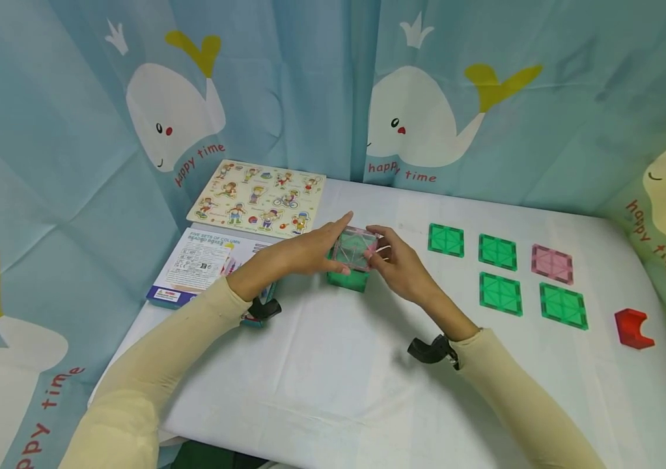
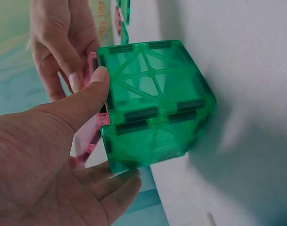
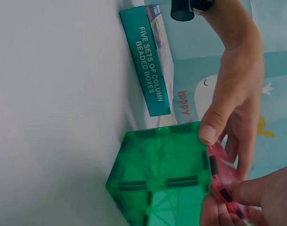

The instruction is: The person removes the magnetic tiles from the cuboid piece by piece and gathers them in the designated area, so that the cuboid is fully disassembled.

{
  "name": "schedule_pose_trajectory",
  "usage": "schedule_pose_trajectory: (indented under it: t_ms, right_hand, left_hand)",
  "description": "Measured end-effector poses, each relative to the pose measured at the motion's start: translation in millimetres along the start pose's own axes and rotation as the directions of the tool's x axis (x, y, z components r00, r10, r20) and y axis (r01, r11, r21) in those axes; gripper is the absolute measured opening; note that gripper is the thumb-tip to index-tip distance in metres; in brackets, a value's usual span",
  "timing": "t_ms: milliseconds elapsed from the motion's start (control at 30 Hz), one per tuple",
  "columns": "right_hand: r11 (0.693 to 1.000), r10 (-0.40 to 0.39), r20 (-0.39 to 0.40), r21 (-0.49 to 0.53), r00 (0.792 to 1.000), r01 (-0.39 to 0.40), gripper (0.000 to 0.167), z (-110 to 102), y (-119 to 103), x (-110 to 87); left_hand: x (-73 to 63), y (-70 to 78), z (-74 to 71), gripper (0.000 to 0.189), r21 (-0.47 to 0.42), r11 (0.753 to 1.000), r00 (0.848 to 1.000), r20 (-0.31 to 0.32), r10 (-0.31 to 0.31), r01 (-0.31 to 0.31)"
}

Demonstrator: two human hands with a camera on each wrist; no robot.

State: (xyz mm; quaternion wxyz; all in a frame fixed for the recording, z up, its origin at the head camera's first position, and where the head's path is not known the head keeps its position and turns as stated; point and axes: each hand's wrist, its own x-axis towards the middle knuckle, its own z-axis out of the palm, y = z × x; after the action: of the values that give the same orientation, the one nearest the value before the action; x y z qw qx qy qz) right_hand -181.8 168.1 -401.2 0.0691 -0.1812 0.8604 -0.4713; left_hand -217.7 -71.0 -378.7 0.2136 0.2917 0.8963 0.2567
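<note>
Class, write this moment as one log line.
left hand: touching green cube; right hand: pinching pink tile; pink tile: at cube's top

1. White-covered counter (image 1: 321, 378).
2. Back left: illustrated board (image 1: 259, 198), with a labelled box (image 1: 192, 260) in front.
3. Middle: green tile cube (image 1: 349, 281).
4. Right: four flat green tiles (image 1: 500, 294) and one pink tile (image 1: 552, 264).
5. Far right: red notched block (image 1: 631, 329).

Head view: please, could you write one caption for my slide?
Left hand holds a green box while right hand pinches a pink tile at its top edge.
</note>
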Motion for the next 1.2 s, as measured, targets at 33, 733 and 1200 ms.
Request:
schedule_pose_trajectory:
  t_ms: [33,733,1200]
  right_hand:
    - [1.000,-0.006,-0.008,0.004,1.000,0.006,0.053,-0.8,-0.1,-0.5]
    - [0.988,-0.042,-0.165,-0.155,0.985,0.016,0.047,-54.8,10.0,-25.1]
    - [0.968,0.191,0.010,-0.170,0.981,-0.187,0.050,-134.7,64.9,-60.2]
  left_hand:
    - [-0.3,-0.4,0.1,0.115,-0.016,1.000,1.000,-0.005,0.004,-0.004]
    - [1.4,1.4,-0.3,0.089,0.087,0.995,0.999,0.022,0.044,-0.046]
    - [1.4,1.3,-3.7,0.089,0.096,0.995,0.999,0.043,0.034,-0.038]
